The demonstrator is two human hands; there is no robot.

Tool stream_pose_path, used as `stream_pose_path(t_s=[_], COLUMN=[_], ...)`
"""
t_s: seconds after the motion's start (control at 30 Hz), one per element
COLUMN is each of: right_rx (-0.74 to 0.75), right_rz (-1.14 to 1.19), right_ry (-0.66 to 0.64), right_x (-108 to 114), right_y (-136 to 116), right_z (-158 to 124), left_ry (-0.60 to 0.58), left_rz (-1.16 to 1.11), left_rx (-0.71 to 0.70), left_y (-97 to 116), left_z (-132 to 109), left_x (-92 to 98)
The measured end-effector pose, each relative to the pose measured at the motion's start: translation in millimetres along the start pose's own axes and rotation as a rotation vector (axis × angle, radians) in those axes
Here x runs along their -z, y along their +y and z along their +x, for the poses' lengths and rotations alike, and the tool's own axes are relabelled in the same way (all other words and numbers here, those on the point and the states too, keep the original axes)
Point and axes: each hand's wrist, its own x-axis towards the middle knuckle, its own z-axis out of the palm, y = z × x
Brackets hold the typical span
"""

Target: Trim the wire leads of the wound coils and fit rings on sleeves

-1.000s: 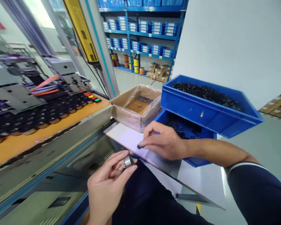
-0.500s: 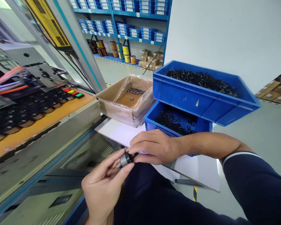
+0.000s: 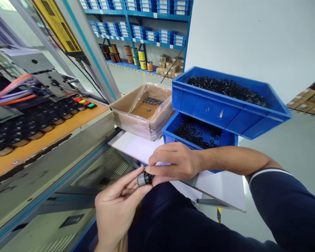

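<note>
A small motor stator core [image 3: 141,179], a grey metal cylinder with a toothed black plastic end, sits between my two hands above my lap. My left hand [image 3: 117,206] holds its grey body between thumb and fingers. On the black end, the fingers of my right hand [image 3: 173,163] are pinched closed, hiding part of it. Past my right forearm stands the lower blue bin [image 3: 170,132], with loose black plastic rings inside. The upper blue bin [image 3: 199,101], heaped with small black parts, rests on it at an angle.
A plastic-lined cardboard box [image 3: 132,124] with grey cores stands on a white board [image 3: 220,185] left of the bins. At left, a machine [image 3: 42,70] sits over an orange worktop [image 3: 44,134] with rows of black-topped parts. Blue shelving [image 3: 157,17] stands behind.
Both hands and the stator core have shifted slightly to the right in view. The right fingers have changed position a little on the black end; both hands keep their hold.
</note>
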Motion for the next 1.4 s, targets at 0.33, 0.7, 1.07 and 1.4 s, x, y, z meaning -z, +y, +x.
stream_pose_path(t_s=[0.33, 0.7, 1.07, 1.4], right_rx=[0.080, -0.300, -0.080, 0.010], right_rz=[-0.127, 0.223, 0.612, 0.931], right_ry=[0.050, 0.319, 0.187, 0.238], right_x=[6.5, -47.5, -96.0, -157.0], right_y=[-27.0, -117.4, -144.1, -168.0], right_z=[16.6, 53.5, 120.3, 161.9], left_ry=[-0.023, 0.069, 0.458, 0.652], left_rz=[-0.178, 0.353, 0.298, -0.402], left_rx=[0.017, -0.609, -0.635, -0.157], left_y=[24.2, 49.3, 48.0, 59.9], left_z=[-19.1, -78.7, -138.6, -172.3], left_x=[-0.7, 62.7, 121.9, 141.3])
